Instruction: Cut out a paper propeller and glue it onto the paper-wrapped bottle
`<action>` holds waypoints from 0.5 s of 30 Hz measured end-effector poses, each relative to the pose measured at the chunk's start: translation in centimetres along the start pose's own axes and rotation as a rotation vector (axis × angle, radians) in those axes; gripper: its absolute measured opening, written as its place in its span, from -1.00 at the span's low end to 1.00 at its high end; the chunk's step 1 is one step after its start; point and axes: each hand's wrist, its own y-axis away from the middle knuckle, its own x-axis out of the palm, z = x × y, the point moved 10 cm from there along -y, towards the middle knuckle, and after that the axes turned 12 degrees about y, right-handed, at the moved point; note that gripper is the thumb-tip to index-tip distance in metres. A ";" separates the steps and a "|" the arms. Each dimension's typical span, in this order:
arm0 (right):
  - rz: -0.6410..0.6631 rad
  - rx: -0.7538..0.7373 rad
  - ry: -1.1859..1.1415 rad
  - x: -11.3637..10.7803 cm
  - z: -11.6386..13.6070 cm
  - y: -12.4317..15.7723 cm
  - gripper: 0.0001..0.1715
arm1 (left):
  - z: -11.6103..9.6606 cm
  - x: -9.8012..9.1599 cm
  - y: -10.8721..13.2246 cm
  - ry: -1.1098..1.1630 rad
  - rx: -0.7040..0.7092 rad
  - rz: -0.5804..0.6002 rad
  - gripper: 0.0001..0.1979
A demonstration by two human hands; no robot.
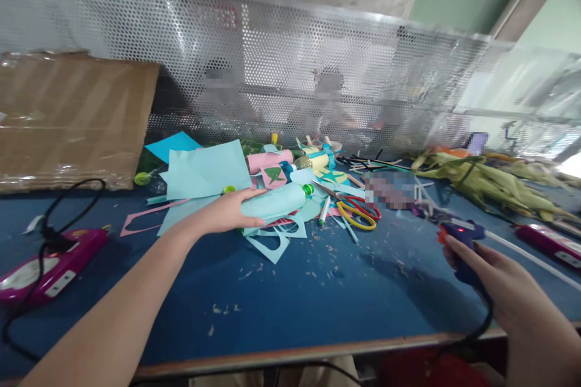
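Note:
My left hand (231, 210) is wrapped round a bottle covered in light blue paper (281, 199), which lies on its side with its green cap to the right. My right hand (485, 266) grips a dark blue glue gun (463, 236) with a small red light and a white stick out of its back. Between the hands lie scissors with red and yellow handles (358, 214) and a white marker (324, 210). Cut paper scraps (272, 245) sit just below the bottle.
Light blue sheets (206, 170), a pink-wrapped bottle (270, 161) and a yellow-wrapped bottle (313, 161) lie behind. Magenta power strips (59, 269) are at both sides, cardboard (72, 121) at back left, dry husks (494, 184) at right. A perforated metal screen (281, 54) borders the blue table (318, 302).

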 end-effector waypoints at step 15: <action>0.650 -0.306 -0.251 16.1 14.2 11.7 -0.73 | 0.0 0.1 0.1 -0.050 0.003 -0.007 -0.11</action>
